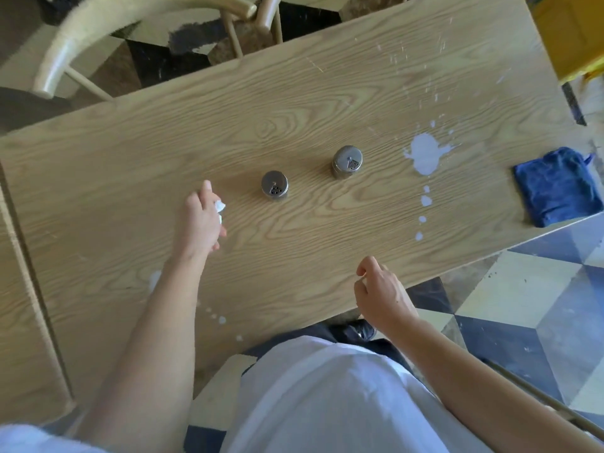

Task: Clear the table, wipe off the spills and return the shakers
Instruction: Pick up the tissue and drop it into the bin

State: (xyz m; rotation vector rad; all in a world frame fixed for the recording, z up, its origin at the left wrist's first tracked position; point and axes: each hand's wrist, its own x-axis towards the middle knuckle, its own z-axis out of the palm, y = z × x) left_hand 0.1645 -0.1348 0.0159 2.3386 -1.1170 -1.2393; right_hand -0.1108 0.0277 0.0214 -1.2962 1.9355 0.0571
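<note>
Right hand [379, 294] loosely curled, empty; left hand [201, 217] grips a mostly hidden white wad [220, 207]

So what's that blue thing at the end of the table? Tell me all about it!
It's a dark blue cloth, soft and fuzzy like a towel, folded into a rough square with a small loop at one corner. It lies flat near the right end of the wooden table, close to the edge. It looks unused. Nothing touches it: both hands and the white spill are apart from it.
</note>
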